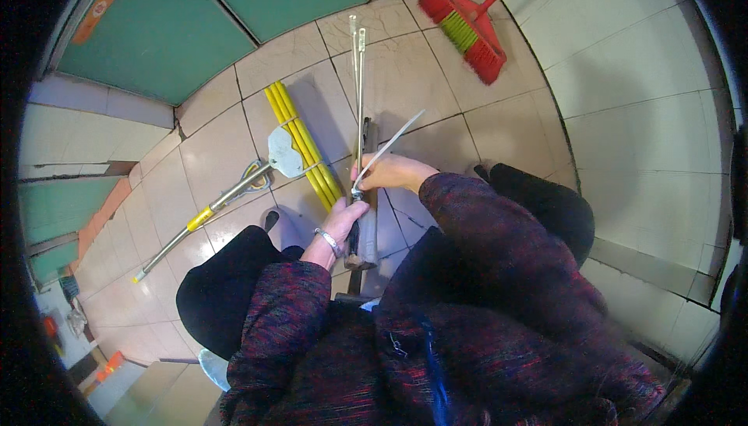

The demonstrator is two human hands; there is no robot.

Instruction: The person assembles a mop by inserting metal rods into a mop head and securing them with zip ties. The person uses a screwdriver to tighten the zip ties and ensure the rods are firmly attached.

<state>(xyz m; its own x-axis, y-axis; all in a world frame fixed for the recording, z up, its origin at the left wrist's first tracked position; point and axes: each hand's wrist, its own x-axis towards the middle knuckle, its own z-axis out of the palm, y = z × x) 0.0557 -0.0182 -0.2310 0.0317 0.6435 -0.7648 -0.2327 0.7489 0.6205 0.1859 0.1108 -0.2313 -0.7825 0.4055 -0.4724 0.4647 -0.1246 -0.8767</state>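
Observation:
Thin silver metal rods (359, 83), with holes at their far ends, point away from me in a narrow bundle. My left hand (341, 225), with a bracelet at the wrist, is closed around the near part of the bundle. A white cable tie (401, 129) is around the rods just ahead of that hand, its long tail slanting up to the right. My right hand (396, 173) is closed at the rods, its fingertips pinching at the tie; the exact grip is partly hidden. Beneath my hands is a long grey piece (366, 231) with a brownish near end.
Left of my hands lie several yellow poles (300, 134), tied together. A pole with a yellow grip (200, 219) and a pale flat plate (285, 153) lies beside them. A red broom (475, 33) stands by the white tiled wall (639, 130). Green panels (210, 36) border the tiled floor.

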